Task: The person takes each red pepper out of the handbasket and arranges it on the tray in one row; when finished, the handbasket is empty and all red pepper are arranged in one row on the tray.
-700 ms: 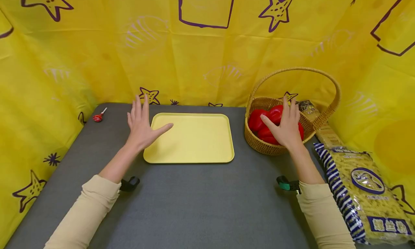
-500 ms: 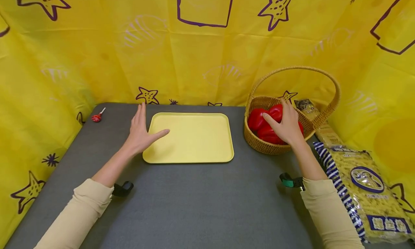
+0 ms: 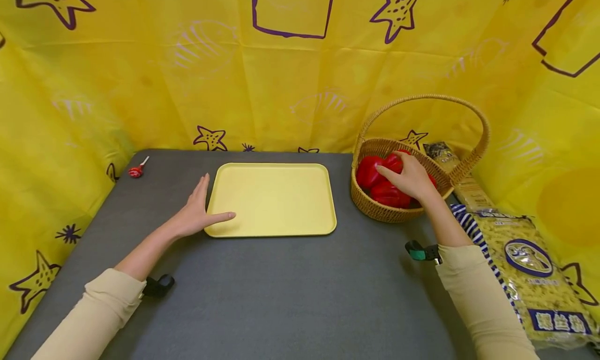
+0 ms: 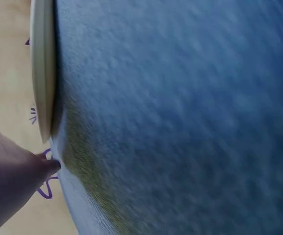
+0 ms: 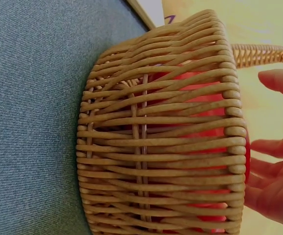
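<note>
Peppers (image 3: 390, 194), glossy red and lobed, sit heaped in the wicker basket (image 3: 370, 206) at frame right, which presumably keeps them together. I have the right hand (image 3: 410, 178) half-spread over them, contact unclear; the left hand (image 3: 195, 214), thumb wide, grips nothing near the smooth yellow tray (image 3: 276, 198), mid-frame.

We see a grey surface (image 3: 281, 292) carrying a yellow tray (image 3: 272, 198) and, near it, a wicker basket (image 3: 382, 212). A lollipop (image 3: 136, 171) lies at far left — a pasta bag (image 3: 529, 282) and a slimmer packet (image 3: 471, 193) at right.
</note>
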Demonstrator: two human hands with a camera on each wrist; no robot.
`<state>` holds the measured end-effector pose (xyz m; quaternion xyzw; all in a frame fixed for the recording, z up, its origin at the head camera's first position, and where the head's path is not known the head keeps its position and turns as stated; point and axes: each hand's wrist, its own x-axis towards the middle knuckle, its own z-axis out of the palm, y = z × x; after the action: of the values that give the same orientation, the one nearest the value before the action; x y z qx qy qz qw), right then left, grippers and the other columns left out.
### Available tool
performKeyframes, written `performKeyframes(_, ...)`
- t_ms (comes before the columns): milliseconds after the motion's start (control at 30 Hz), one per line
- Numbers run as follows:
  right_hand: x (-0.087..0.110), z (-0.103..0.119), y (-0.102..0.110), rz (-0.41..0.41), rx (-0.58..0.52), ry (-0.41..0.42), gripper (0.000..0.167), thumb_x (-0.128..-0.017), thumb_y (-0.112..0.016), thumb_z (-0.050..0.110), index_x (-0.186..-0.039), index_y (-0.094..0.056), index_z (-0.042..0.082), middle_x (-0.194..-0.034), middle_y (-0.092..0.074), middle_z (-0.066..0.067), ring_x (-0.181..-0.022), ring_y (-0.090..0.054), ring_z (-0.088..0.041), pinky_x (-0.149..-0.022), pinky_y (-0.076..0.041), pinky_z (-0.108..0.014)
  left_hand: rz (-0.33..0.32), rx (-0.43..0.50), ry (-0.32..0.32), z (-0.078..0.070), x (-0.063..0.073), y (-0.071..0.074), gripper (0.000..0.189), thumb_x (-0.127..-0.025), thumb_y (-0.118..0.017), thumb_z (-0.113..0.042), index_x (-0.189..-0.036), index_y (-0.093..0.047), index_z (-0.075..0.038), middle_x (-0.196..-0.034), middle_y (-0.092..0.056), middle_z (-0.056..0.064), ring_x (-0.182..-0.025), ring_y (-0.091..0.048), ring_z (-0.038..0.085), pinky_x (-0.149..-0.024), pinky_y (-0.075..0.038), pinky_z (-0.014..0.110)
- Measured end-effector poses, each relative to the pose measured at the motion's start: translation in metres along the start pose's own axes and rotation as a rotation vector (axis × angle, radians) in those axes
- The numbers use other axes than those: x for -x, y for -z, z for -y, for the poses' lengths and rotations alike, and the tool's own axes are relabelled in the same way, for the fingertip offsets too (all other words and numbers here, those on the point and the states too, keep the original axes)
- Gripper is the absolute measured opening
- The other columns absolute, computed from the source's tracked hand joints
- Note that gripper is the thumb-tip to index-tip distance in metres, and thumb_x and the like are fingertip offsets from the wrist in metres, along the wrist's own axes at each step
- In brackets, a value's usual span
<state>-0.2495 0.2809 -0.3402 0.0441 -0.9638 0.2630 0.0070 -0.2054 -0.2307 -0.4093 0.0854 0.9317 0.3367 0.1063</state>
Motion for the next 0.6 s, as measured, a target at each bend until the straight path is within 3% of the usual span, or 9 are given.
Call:
performKeyframes(200, -0.008, 0.001, -0.003, 0.074, 0.028, -0.009, 0.082, -0.094, -0.055, 0.051, -0.145, -0.032, -0.009, -0.144, -0.037, -0.032, -0.133, -0.033, -0.047, -0.108, -0.026, -0.059, 0.071, 0.012, -0.02, 0.006, 0.001, -0.001, 0.13, -0.078, -0.074, -0.058, -0.152, 0.021, -0.008, -0.158, 0.019, 0.02, -0.145, 0.009, 0.04, -0.109, -0.011, 0.067)
performKeyframes(600, -0.019, 0.006, -0.004, 0.168, 0.049, -0.003, 0.082, -0.095, -0.055, 0.049, -0.144, -0.031, -0.012, -0.145, -0.034, -0.034, -0.134, -0.029, -0.048, -0.11, -0.024, -0.058, 0.127, -0.009, -0.075, 0.013, -0.003, -0.002, 0.133, -0.075, -0.079, -0.055, -0.153, 0.019, -0.008, -0.158, 0.021, 0.019, -0.145, 0.009, 0.039, -0.11, -0.011, 0.065)
